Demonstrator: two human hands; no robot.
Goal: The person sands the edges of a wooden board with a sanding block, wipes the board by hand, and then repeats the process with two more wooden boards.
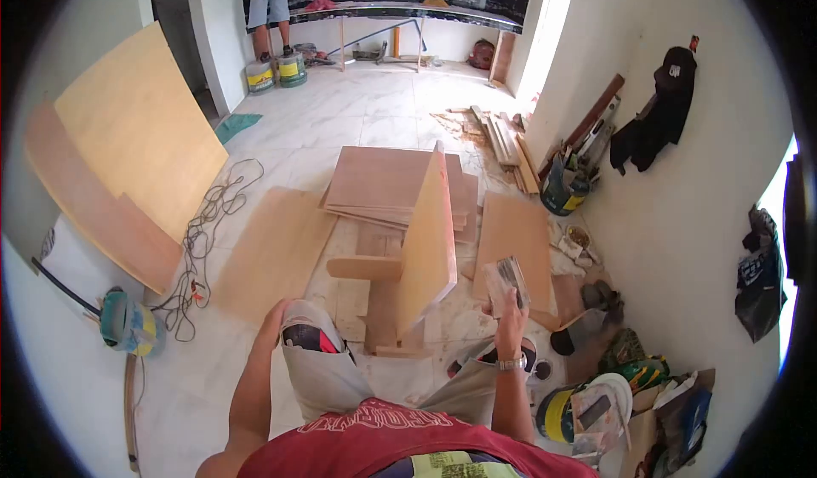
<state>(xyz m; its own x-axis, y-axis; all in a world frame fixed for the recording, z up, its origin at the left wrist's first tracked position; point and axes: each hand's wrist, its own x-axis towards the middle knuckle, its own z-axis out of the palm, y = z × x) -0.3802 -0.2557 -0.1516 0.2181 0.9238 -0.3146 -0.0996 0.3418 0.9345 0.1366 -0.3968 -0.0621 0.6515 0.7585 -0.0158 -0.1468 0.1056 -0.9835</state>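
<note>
My right hand (511, 315), with a watch on its wrist, is closed around a flat, wide-bladed putty knife (508, 281). The blade is grey and smeared, and it points away from me beside my right knee. My left hand (271, 320) lies against the outside of my left knee, holding nothing; its fingers are partly hidden. Between my knees a pale wooden panel (425, 248) stands on its edge, its top edge reddish. A rounded strip of board (364, 268) sticks out from its left side. Neither hand touches the panel.
Stacked boards (383, 176) lie beyond the panel, with loose sheets (277, 248) on both sides. Cables (200, 248) trail on the left floor. Buckets (566, 189) and timber offcuts (506, 150) line the right. A person (270, 6) stands on buckets at the back.
</note>
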